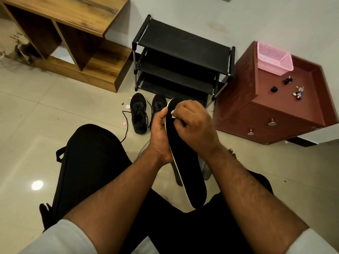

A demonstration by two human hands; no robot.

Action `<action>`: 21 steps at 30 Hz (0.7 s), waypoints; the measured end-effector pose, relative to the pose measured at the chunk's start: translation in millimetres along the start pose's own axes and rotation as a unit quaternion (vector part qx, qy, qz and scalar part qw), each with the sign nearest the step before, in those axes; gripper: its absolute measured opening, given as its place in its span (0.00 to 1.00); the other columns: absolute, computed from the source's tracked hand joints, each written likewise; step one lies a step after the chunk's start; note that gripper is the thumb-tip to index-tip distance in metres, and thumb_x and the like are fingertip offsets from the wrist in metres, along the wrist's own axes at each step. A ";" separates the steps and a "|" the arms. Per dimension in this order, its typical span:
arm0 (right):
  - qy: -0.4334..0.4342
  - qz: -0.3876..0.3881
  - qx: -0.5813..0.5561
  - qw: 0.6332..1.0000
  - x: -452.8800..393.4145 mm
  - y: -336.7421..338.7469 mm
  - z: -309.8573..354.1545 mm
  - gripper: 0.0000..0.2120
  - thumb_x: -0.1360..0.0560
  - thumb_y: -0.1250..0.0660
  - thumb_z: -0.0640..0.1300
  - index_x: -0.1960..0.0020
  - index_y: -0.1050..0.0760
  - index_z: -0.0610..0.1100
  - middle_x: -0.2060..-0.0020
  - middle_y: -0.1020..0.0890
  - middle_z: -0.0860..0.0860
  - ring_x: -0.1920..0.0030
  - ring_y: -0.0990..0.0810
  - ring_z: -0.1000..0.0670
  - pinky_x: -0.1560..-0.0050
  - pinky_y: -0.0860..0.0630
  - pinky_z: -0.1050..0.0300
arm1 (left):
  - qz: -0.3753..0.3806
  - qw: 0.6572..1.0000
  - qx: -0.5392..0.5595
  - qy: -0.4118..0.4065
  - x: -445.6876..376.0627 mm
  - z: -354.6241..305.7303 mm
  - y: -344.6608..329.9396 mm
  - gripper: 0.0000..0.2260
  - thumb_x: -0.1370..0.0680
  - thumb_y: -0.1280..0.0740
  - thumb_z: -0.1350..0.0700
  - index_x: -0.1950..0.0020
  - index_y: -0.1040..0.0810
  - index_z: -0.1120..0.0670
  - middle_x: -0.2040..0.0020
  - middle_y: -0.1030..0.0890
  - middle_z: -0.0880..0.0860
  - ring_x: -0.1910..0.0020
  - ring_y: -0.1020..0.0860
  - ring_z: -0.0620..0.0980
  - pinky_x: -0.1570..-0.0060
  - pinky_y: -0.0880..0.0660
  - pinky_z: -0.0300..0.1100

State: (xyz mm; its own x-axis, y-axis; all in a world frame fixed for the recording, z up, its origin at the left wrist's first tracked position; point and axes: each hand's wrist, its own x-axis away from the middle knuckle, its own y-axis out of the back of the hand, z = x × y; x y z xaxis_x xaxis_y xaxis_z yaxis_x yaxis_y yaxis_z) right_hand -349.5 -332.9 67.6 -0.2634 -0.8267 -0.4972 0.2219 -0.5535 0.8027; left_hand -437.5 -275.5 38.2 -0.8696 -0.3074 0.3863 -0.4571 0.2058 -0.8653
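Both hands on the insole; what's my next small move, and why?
Probably slide the right hand down the insole toward the heel: it pinches a small white piece against the toe end, the left hand steadies the edge, and most of the black face lies below.

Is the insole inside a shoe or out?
Out. Left hand and right hand hold the insole; both sneakers sit on the floor.

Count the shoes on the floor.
2. The left shoe stands before the rack; the right shoe sits beside it, partly behind the left hand gripping the insole.
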 end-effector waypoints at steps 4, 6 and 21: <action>-0.061 -0.017 0.016 0.998 0.8 4.3 -24.7 0.04 0.31 0.36 0.31 0.60 0.24 0.37 0.62 0.22 0.45 0.59 0.23 0.46 0.56 0.26 0.53 | 0.016 1.000 -0.013 0.011 -1.5 0.6 0.1 0.24 0.22 0.44 0.39 0.50 0.16 0.54 0.49 0.19 0.57 0.46 0.21 0.54 0.45 0.23 0.54; -0.088 -0.030 0.013 0.996 -0.7 9.1 -30.4 0.04 0.31 0.35 0.31 0.60 0.24 0.37 0.61 0.22 0.45 0.58 0.23 0.46 0.55 0.26 0.54 | 0.024 0.999 -0.019 0.019 -2.4 1.4 -0.8 0.24 0.22 0.45 0.38 0.47 0.17 0.53 0.45 0.19 0.58 0.40 0.22 0.57 0.42 0.25 0.61; -0.062 -0.024 0.003 0.998 -17.6 11.6 -22.6 0.04 0.31 0.35 0.31 0.60 0.23 0.37 0.62 0.21 0.47 0.59 0.23 0.49 0.55 0.27 0.59 | 0.015 0.998 -0.049 0.034 -4.2 3.8 4.6 0.26 0.25 0.42 0.37 0.39 0.19 0.53 0.34 0.23 0.61 0.32 0.28 0.62 0.34 0.35 0.68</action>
State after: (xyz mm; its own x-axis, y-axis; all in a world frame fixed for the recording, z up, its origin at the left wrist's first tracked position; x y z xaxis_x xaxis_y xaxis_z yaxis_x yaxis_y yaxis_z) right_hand -321.0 -327.0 78.2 -0.3876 -0.7802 -0.4909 0.2001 -0.5911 0.7814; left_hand -435.3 -276.8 31.4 -0.8925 -0.2373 0.3837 -0.4435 0.3059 -0.8425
